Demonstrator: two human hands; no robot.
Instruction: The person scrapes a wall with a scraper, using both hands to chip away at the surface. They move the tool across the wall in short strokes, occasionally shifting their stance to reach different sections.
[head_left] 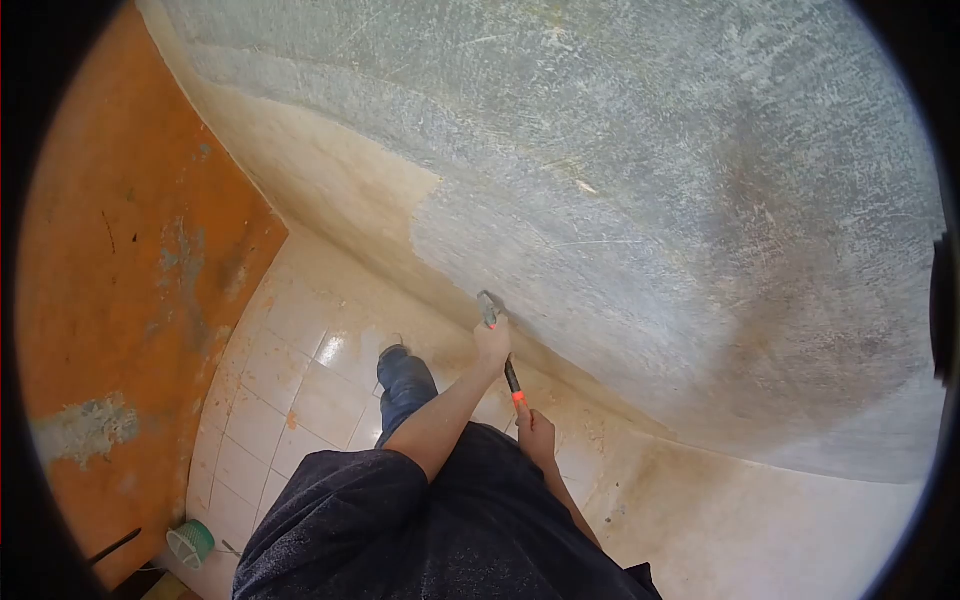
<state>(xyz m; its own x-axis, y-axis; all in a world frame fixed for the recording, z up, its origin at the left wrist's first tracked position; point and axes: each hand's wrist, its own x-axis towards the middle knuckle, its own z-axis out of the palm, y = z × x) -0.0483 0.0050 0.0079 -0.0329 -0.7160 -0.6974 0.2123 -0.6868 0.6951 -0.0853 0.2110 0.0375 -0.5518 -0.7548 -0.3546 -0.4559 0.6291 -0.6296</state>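
My left hand (492, 342) is wrapped round the upper part of a long-handled scraper (512, 378), just below its small metal head. Lower down, my right hand (537, 433) closes round the handle by its orange band. The scraper's head rests right at the wall (640, 220), along the border between a rough grey stretch and a smoother cream coat. Dark smudges mark the grey surface further right.
An orange wall (130, 250) with peeled patches rises at the left. Bits of debris lie on the pale tiled floor (258, 428), where my foot (394, 356) stands close to the wall's base. A green basket (192, 543) sits at the lower left.
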